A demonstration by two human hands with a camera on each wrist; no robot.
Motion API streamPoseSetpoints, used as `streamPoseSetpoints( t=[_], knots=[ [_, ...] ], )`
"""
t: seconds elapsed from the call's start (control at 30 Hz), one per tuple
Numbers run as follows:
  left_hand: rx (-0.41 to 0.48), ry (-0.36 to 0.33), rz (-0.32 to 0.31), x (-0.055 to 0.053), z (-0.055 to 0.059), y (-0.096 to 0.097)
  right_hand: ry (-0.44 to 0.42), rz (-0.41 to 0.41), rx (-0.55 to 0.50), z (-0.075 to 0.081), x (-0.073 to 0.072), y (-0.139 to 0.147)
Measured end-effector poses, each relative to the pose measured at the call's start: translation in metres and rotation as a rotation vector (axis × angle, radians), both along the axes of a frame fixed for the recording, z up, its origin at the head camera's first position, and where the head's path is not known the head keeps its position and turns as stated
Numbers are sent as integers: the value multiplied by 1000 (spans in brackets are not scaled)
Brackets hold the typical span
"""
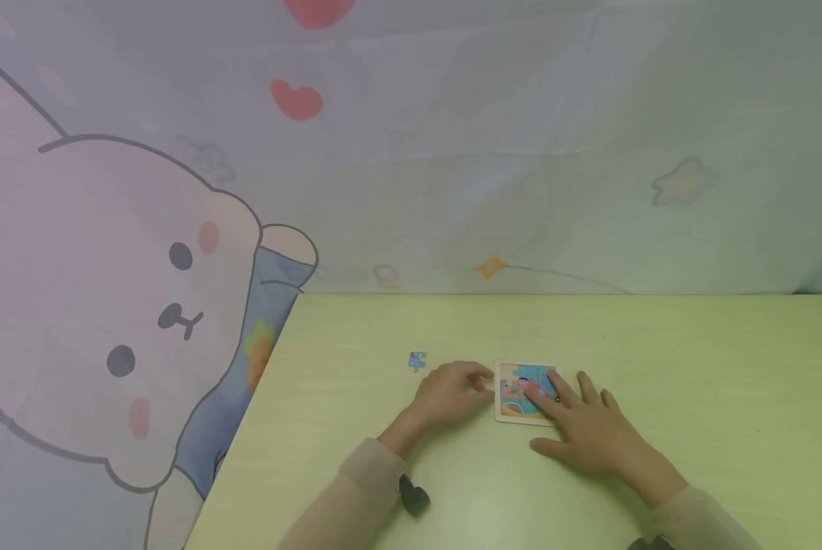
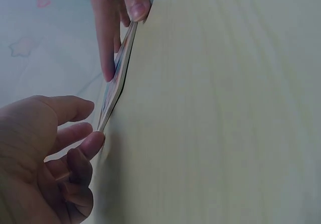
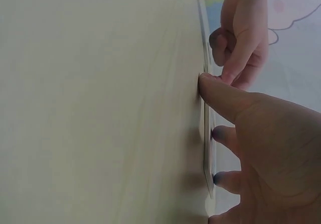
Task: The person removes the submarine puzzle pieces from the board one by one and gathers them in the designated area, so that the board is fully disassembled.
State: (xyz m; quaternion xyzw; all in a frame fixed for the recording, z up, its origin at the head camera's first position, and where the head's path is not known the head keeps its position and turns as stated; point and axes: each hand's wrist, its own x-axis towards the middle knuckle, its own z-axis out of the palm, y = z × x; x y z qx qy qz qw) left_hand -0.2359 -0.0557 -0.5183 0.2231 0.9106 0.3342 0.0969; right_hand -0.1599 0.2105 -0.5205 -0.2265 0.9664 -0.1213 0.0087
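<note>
A small square jigsaw puzzle in a pale frame (image 1: pixel 517 421) lies on the table, with a colourful pink and blue picture partly covered by fingers. My right hand (image 1: pixel 593 431) spreads over its right side; the index fingertip touches the picture and the thumb lies off the near edge. Just left of the frame is my left hand (image 1: pixel 452 393), its fingers loosely bent. In the left wrist view, the left fingertips (image 2: pixel 94 142) are right at the frame's edge (image 2: pixel 120 86), and nothing shows between them. A loose blue puzzle piece (image 1: pixel 417 360) lies beyond the left hand.
The pale yellow-green table (image 1: pixel 727 367) runs back to a hanging cloth (image 1: pixel 521 153) printed with hearts and a star. A large cartoon animal (image 1: pixel 143 305) is printed on the cloth at the left. Dark wrist devices (image 1: pixel 413 496) sit at the sleeves.
</note>
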Motion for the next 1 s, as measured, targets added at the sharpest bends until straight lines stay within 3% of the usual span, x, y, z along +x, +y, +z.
streamPoseSetpoints(
  t=[0.47,1.0],
  knots=[
    [-118,32,-71,5,-3,13,0,-8,-3,1,11,-6],
    [-121,19,-80,9,-4,12,25,-19,-3,2,20,-13]
  ],
)
